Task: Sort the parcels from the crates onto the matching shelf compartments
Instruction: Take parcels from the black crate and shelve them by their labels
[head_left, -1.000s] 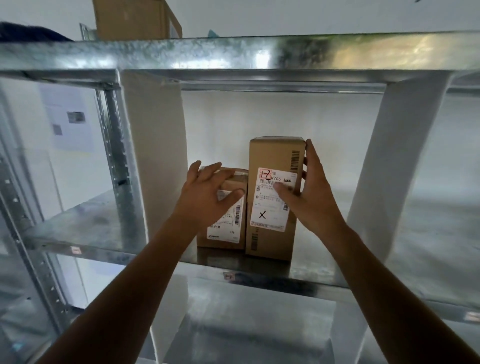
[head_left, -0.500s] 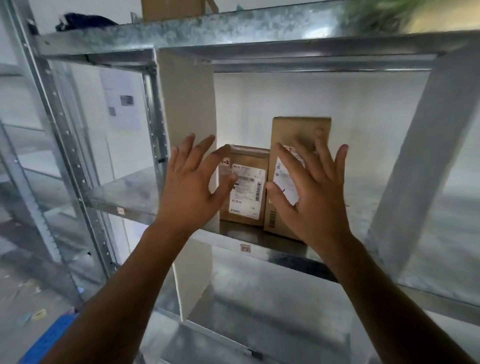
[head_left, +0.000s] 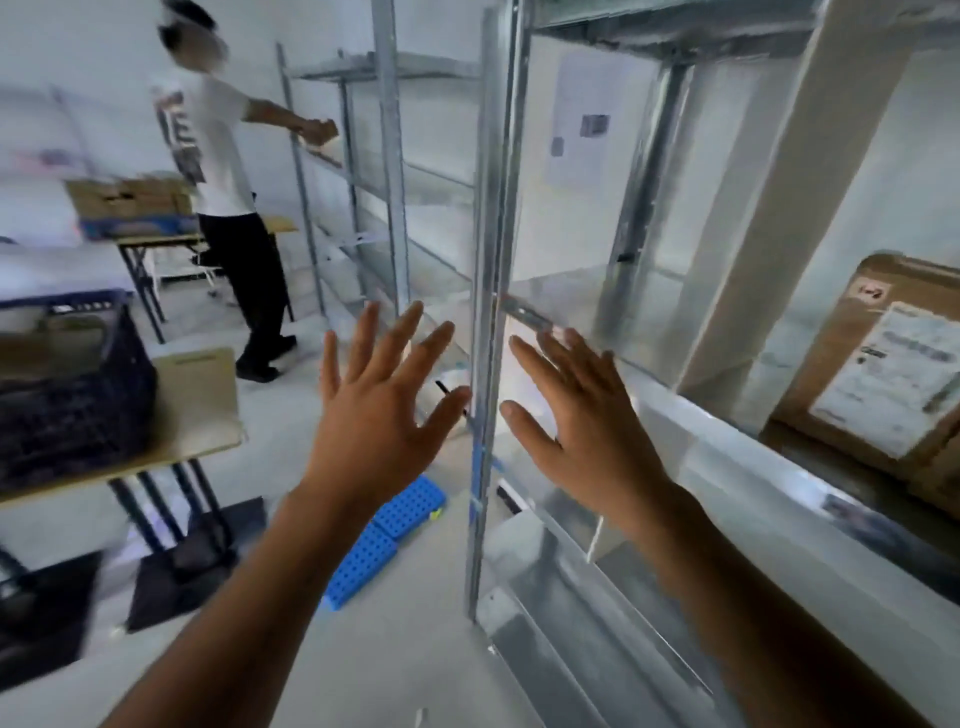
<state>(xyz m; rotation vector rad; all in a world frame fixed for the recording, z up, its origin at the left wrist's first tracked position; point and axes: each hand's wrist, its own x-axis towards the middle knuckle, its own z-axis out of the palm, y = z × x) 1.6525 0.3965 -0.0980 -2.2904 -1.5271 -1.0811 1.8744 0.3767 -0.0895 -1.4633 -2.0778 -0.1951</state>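
- The left hand (head_left: 384, 415) and the right hand (head_left: 582, 421) were raised side by side in front of the shelf upright (head_left: 488, 312), backs toward the camera, holding nothing.
- The fingers (head_left: 400, 332) of both hands were straight and spread apart and touched no parcel. I judged these to be free hands between one parcel and the next.
- A labelled parcel (head_left: 878, 374) stood on the metal shelf (head_left: 727, 431) at the far right, beyond a white divider (head_left: 769, 208) and well apart from both hands. Its label faced outward, probably so the marking could be checked against the compartment.
- A dark crate (head_left: 67, 395) rested on a desk (head_left: 202, 410) at the left, also well apart from the hands. Its contents were too blurred to tell, but it seemed the likely source of the next parcel.
- Blue perforated pieces (head_left: 387, 535) lay on the floor near the foot of the upright, apparently set aside.
- Another person (head_left: 218, 171) stood further back, reaching into a second rack, near brown boxes (head_left: 130, 200) on a far desk.
- The sorting looked only part done, with at least one parcel shelved.
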